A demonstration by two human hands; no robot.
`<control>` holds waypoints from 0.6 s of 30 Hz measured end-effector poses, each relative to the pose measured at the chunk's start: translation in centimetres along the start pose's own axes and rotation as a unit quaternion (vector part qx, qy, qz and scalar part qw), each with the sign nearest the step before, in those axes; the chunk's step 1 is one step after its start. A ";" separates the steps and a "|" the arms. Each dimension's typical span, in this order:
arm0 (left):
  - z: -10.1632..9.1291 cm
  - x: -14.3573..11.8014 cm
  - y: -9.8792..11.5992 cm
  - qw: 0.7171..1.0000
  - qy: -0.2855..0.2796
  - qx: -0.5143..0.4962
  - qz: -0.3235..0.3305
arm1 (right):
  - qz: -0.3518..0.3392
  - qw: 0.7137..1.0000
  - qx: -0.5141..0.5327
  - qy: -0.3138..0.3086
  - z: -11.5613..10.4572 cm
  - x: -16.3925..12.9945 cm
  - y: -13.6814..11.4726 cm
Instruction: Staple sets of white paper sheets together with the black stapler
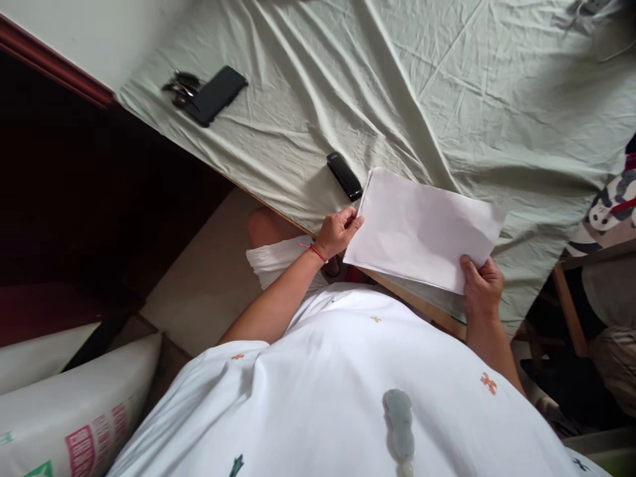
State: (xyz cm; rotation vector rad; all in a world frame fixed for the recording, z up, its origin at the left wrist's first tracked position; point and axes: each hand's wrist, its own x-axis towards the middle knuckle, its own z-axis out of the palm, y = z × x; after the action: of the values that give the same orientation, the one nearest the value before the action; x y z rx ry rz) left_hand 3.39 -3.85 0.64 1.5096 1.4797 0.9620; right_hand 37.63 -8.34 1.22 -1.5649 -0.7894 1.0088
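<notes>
A small stack of white paper sheets (422, 228) is held over the near edge of the cloth-covered table. My left hand (340, 232), with a red string at the wrist, pinches the stack's left edge. On the right, my right hand (481, 285) grips the lower right corner, thumb on top and the other fingers mostly hidden beneath. Just beyond my left hand lies a black stapler (344, 176), close to the paper's upper left corner. The sheets' upper face looks blank.
A wrinkled pale green cloth (298, 86) covers the table. Toward its far left lie a black phone-like case (217, 96) and a bunch of keys (183, 86). A panda-print fabric (609, 209) hangs at right. White printed sacks (84, 411) stand at lower left.
</notes>
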 end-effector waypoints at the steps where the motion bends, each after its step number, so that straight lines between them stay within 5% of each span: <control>1: -0.2 -0.1 0.0 1.000 -0.016 -0.024 -0.003 | -0.007 1.000 0.006 0.009 0.1 -0.1 0.1; 5: -0.4 -0.3 -0.4 0.997 -0.045 -0.057 -0.016 | -0.024 0.999 0.025 0.030 0.2 -0.1 0.4; 13: 0.5 -0.4 -0.1 1.000 0.028 0.009 0.007 | -0.058 0.998 -0.007 0.037 -0.3 0.3 1.5; 18: -0.2 -0.6 0.1 0.998 -0.039 -0.041 0.014 | -0.081 0.995 -0.018 0.051 -0.3 0.5 1.9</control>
State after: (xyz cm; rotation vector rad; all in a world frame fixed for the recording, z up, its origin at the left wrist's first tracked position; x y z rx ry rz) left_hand 3.25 -4.46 0.77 1.4953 1.3498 0.9582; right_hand 38.05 -8.43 -0.67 -1.5424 -0.8530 0.7952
